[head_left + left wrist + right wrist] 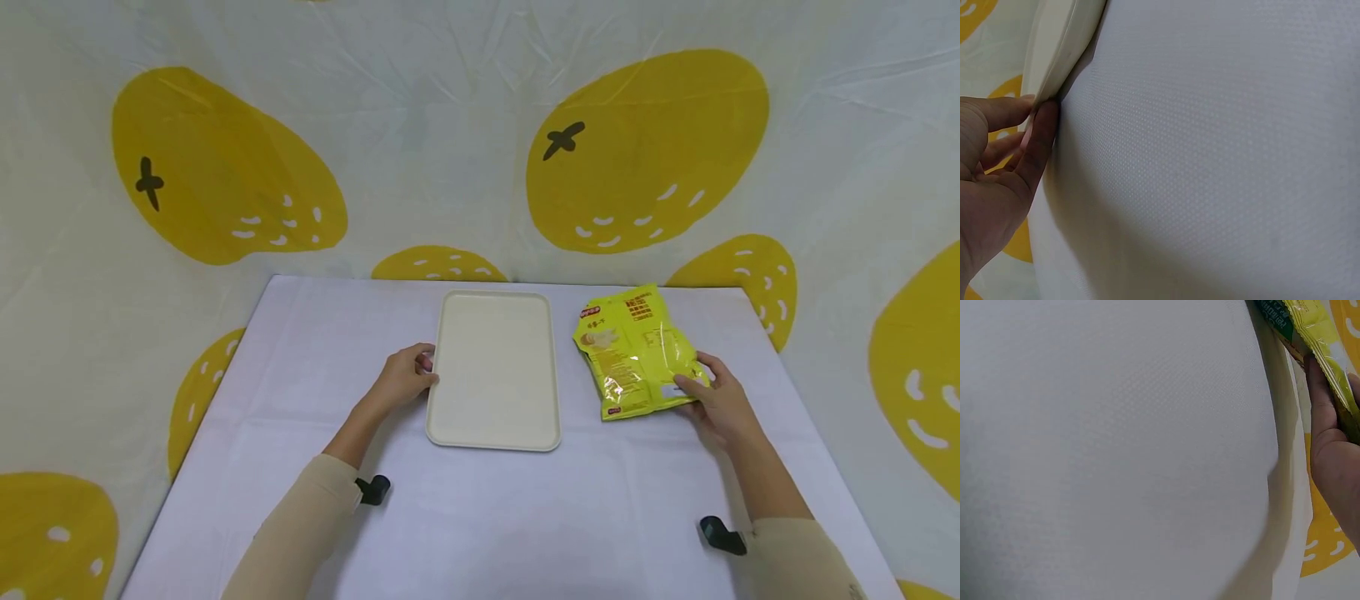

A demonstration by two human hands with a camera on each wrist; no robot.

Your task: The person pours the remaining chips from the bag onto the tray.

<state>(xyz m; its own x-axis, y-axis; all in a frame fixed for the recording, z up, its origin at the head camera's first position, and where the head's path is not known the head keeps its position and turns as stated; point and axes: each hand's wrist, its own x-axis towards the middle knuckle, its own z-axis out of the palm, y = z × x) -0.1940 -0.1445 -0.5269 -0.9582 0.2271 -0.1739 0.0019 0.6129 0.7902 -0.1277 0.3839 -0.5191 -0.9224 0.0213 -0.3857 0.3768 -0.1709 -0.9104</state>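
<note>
A cream rectangular tray (495, 371) lies flat on the table, its long sides running away from me. At its left rim is my left hand (403, 375); the left wrist view shows the thumb and a fingertip pinching the tray edge (1063, 50). To the right of the tray is a shiny yellow snack bag (637, 354), tilted, with printed text on its face. My right hand (720, 400) grips the bag's lower right corner, thumb on top and fingers underneath. Only part of the bag (1316, 331) enters the right wrist view, where its green underside shows.
A white cloth (510, 525) covers the table. Behind and beside it hangs a pale curtain (435, 167) with large yellow fruit prints. A dark device sits at each wrist: the left one (372, 490) and the right one (722, 535).
</note>
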